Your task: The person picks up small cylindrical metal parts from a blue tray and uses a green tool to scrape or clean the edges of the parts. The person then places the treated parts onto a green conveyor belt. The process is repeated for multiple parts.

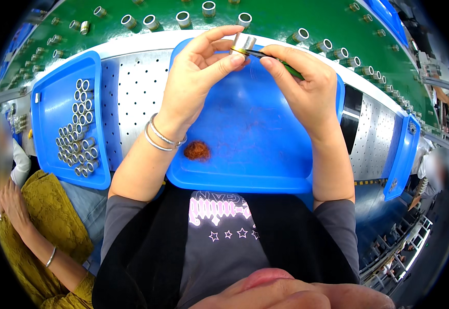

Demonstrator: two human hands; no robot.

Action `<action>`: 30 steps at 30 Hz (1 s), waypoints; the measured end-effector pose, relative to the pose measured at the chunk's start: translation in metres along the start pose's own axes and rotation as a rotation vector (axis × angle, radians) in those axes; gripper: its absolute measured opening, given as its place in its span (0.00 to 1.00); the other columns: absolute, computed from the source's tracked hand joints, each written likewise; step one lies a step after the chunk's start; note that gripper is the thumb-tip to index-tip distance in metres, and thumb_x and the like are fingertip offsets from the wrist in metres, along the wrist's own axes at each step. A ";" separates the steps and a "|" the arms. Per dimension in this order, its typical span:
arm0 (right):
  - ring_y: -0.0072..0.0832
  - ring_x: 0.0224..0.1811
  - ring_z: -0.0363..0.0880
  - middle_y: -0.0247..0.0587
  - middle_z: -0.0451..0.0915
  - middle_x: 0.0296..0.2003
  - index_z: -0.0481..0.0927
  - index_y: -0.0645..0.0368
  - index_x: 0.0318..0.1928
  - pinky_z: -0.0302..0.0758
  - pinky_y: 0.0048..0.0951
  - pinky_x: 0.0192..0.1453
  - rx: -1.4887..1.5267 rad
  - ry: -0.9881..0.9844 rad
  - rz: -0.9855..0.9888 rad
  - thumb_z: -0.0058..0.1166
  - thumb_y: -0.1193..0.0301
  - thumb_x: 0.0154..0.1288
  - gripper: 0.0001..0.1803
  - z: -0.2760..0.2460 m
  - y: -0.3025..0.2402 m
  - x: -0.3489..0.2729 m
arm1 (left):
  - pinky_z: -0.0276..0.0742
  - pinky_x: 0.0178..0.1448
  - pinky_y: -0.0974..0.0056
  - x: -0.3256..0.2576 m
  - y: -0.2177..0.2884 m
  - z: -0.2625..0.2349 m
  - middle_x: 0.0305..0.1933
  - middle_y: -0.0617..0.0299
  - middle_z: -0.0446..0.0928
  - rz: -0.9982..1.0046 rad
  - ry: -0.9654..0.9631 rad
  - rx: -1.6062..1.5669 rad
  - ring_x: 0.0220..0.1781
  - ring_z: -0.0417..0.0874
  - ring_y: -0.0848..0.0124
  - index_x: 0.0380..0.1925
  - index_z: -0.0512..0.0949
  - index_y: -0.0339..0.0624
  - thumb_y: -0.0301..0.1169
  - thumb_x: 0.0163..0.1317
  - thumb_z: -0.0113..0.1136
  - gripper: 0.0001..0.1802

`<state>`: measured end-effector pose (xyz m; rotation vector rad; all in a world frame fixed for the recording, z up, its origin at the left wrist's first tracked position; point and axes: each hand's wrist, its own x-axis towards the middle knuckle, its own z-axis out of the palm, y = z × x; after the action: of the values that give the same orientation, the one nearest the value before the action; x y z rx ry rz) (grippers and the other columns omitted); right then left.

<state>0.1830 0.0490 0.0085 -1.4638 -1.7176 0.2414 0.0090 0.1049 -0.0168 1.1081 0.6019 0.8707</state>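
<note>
My left hand (199, 72) holds a short silver metal cylinder (246, 41) between thumb and fingers, above the far side of a blue tray (235, 183). A thin yellowish band runs round the cylinder's lower end. Pinched in my right hand (307, 80) is a pair of tweezers (292, 71) with a green grip and dark tips. Those tips meet the cylinder near the band; what lies between them is too small to tell. On the tray, near my left wrist, rests a tangled reddish-brown clump of fine wire (197, 151), with loose strands scattered about.
Beyond the tray runs a green conveyor surface (276, 20) carrying several metal cylinders. To the left, another blue tray (104, 170) holds many cylinders grouped together. Perforated metal (137, 77) covers the bench. A co-worker's hand (13, 203) is at the far left; another blue tray (391, 190) stands right.
</note>
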 end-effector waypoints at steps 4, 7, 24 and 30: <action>0.28 0.26 0.81 0.36 0.83 0.29 0.84 0.53 0.34 0.74 0.22 0.27 0.004 -0.026 0.034 0.60 0.67 0.56 0.07 -0.002 -0.002 0.001 | 0.72 0.54 0.66 0.000 -0.001 0.000 0.47 0.54 0.76 0.004 0.003 0.023 0.48 0.78 0.68 0.58 0.67 0.38 0.32 0.59 0.61 0.27; 0.28 0.26 0.81 0.36 0.83 0.29 0.84 0.54 0.34 0.74 0.22 0.28 0.002 -0.032 0.049 0.60 0.67 0.56 0.07 -0.002 -0.002 0.000 | 0.72 0.54 0.66 -0.001 0.000 0.000 0.48 0.55 0.76 0.004 -0.005 0.016 0.48 0.78 0.68 0.58 0.67 0.38 0.32 0.59 0.60 0.27; 0.30 0.33 0.79 0.39 0.79 0.30 0.78 0.62 0.33 0.74 0.26 0.36 0.153 -0.099 0.026 0.63 0.78 0.49 0.09 0.009 0.001 0.001 | 0.72 0.56 0.67 -0.001 -0.001 0.000 0.50 0.55 0.75 -0.072 -0.049 -0.090 0.51 0.77 0.71 0.60 0.65 0.38 0.29 0.61 0.57 0.26; 0.31 0.34 0.78 0.40 0.78 0.31 0.77 0.62 0.32 0.73 0.26 0.38 0.190 0.034 0.021 0.61 0.82 0.47 0.09 0.008 0.001 0.003 | 0.73 0.56 0.67 0.000 0.000 -0.002 0.51 0.56 0.75 -0.117 -0.055 -0.135 0.51 0.78 0.69 0.60 0.64 0.37 0.30 0.62 0.56 0.26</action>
<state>0.1783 0.0552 0.0038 -1.3397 -1.6065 0.3781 0.0070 0.1063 -0.0172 0.9621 0.5486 0.7660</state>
